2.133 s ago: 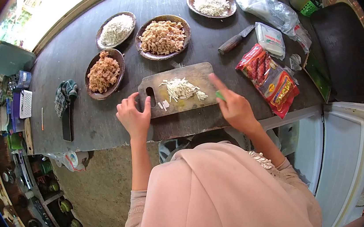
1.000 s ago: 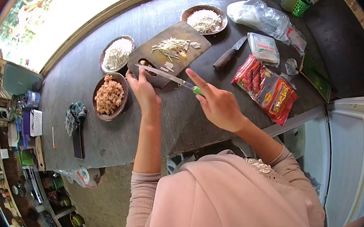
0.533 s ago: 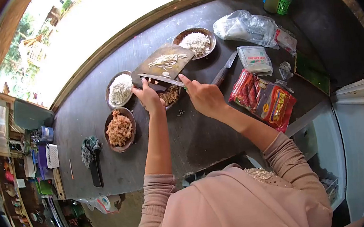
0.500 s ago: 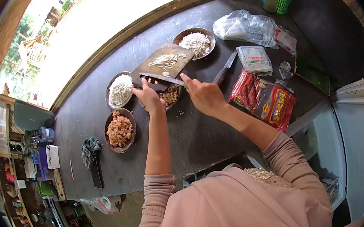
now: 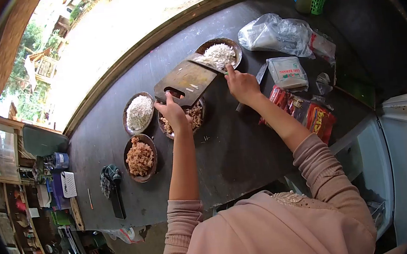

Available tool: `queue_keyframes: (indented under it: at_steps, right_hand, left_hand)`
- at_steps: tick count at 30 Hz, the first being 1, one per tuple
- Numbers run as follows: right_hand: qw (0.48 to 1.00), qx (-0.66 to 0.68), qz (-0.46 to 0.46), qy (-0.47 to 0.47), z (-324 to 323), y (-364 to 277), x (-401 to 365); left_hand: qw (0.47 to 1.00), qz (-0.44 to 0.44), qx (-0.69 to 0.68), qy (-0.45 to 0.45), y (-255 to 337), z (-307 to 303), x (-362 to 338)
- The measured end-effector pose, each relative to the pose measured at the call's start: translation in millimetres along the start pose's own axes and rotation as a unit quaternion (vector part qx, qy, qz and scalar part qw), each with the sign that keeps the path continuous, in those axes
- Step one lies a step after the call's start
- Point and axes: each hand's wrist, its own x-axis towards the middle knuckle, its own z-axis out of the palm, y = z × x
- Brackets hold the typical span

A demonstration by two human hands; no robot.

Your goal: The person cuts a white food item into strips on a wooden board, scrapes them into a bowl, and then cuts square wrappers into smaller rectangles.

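My left hand (image 5: 176, 116) grips a dark wooden cutting board (image 5: 181, 82) by its handle slot, tilting it toward the far bowl (image 5: 239, 50). In my right hand (image 5: 244, 88) is a knife (image 5: 213, 68), its blade lying across the board's far end. White shredded strips (image 5: 219, 54) fill that bowl, and more gather at the blade; a few pieces stay on the board. Partly hidden under the board is a bowl of brown chopped food (image 5: 196, 115). To the left stand a bowl of white shreds (image 5: 139, 113) and a bowl of brownish crumbly food (image 5: 139, 156).
Right of my right hand lie a second knife (image 5: 261, 74), a white packet (image 5: 287, 72), red sausage packs (image 5: 311, 115) and a clear plastic bag (image 5: 272, 30). A dark cloth (image 5: 110, 179) and a phone-like black object (image 5: 118, 203) rest at the left.
The board has tilted toward the far bowl, and the knife has swept across it. Most of the white strips have moved from the board's middle to its far end and the bowl.
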Motion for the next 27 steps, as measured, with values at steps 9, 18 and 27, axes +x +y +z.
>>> queue_keyframes:
  at_steps: [9, 18, 27]
  right_hand:
    - [0.995, -0.004, 0.096, 0.007, 12, 25, 25]
    - [0.985, 0.163, -0.029, -0.041, -46, -69, -46]
    - [0.996, 0.057, 0.05, -0.049, -4, -19, 1]
  left_hand:
    - [1.0, 0.018, 0.011, -0.003, -5, -11, 10]
    - [0.999, 0.042, 0.007, 0.011, -6, -6, 9]
    - [0.999, 0.041, -0.006, 0.002, -1, -9, 0]
